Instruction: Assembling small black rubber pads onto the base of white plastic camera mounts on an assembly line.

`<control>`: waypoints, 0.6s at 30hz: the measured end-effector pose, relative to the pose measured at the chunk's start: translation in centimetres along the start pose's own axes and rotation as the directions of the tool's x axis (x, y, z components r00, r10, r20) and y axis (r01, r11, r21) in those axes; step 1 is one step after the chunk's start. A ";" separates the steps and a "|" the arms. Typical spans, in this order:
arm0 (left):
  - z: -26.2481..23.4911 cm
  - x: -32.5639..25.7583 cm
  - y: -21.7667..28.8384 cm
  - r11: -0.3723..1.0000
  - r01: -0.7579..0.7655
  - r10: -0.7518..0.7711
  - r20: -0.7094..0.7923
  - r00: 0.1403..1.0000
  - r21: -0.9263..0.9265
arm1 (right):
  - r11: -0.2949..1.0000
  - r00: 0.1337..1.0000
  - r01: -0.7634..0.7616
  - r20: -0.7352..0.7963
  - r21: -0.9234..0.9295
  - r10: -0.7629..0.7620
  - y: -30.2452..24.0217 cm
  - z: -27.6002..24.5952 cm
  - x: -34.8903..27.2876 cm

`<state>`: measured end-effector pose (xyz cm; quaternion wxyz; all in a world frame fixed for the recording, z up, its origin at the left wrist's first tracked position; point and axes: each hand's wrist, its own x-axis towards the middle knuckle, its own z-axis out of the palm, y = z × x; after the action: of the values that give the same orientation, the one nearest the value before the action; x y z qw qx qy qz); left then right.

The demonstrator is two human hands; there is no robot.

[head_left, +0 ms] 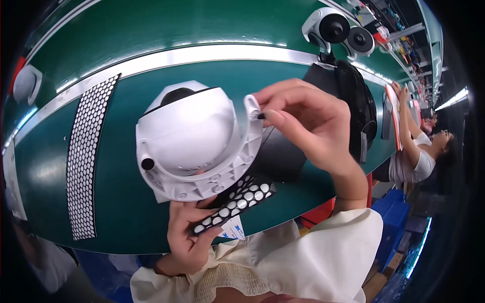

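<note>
Two hands work close together near the middle of the frame; the left hand grips a white dome camera from below, tipped up so its base rim shows, and also pinches a small black sheet of white round stickers; the right hand pinches a tiny dark bit at the rim lug, fingers narrow; a long black sticker sheet lies flat at left on the green counter; more white cameras sit upper right.
</note>
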<state>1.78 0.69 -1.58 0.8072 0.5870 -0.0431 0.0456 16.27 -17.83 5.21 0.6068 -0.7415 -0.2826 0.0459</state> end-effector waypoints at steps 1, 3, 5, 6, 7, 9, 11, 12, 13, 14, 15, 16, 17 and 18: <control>0.1 0.0 -0.1 1.000 0.006 -0.006 0.011 1.000 0.004 | 1.000 1.000 0.015 0.000 -0.007 -0.015 0.1 0.0 0.1; 0.1 -0.1 -0.3 1.000 -0.014 0.014 -0.025 1.000 0.015 | 0.999 1.000 0.001 0.009 -0.045 0.000 0.0 0.0 0.2; 0.1 -0.1 -0.2 1.000 -0.009 0.009 -0.009 1.000 0.017 | 0.982 0.994 0.103 0.042 -0.156 -0.098 0.4 -0.2 0.2; 0.2 -0.2 -0.1 0.999 0.031 -0.029 -0.052 0.998 0.029 | 0.983 0.995 0.100 0.032 -0.155 -0.096 0.4 -0.2 0.2; 0.3 -0.2 0.0 0.997 0.070 -0.066 -0.095 0.993 0.040 | 0.958 0.986 0.168 0.036 -0.231 -0.164 0.4 -0.2 0.2; 0.7 0.0 0.0 0.997 0.072 -0.069 -0.123 0.990 0.021 | 0.924 0.972 0.232 0.043 -0.304 -0.230 0.5 0.0 0.1; 0.8 0.1 0.0 0.997 0.071 -0.070 -0.156 0.985 0.001 | 0.765 0.906 0.392 0.073 -0.510 -0.416 0.8 0.2 -0.2; 0.8 0.0 -0.1 0.998 0.070 -0.067 -0.168 0.984 0.010 | 0.622 0.849 0.479 0.149 -0.620 -0.506 1.2 0.3 -0.6; 0.8 0.0 0.0 0.998 0.066 -0.062 -0.177 0.982 0.019 | 0.451 0.782 0.547 0.237 -0.705 -0.576 1.4 0.4 -0.9; 0.7 0.0 0.0 0.998 0.065 -0.061 -0.175 0.983 0.020 | 0.450 0.782 0.546 0.236 -0.706 -0.578 1.3 0.4 -1.0; 0.4 0.0 -0.1 0.998 0.059 -0.061 -0.127 0.990 -0.024 | 0.388 0.767 0.556 0.272 -0.735 -0.581 1.4 0.4 -1.0; 0.1 0.0 -0.1 0.996 0.054 -0.059 -0.078 0.995 -0.068 | 0.324 0.751 0.564 0.309 -0.760 -0.583 1.4 0.4 -1.0; -0.2 -0.2 -0.2 0.996 0.053 -0.058 -0.082 0.995 -0.066 | 0.257 0.736 0.570 0.346 -0.780 -0.582 1.5 0.4 -1.1; -0.5 -0.4 -0.1 0.996 0.084 -0.084 -0.080 0.993 -0.005 | 0.364 0.778 0.566 0.334 -0.740 -0.532 1.3 -0.3 -1.0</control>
<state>1.36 1.10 -1.91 0.8098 0.5854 0.0139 0.0351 16.00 -18.69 3.85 0.1732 -0.7938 -0.5122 -0.2785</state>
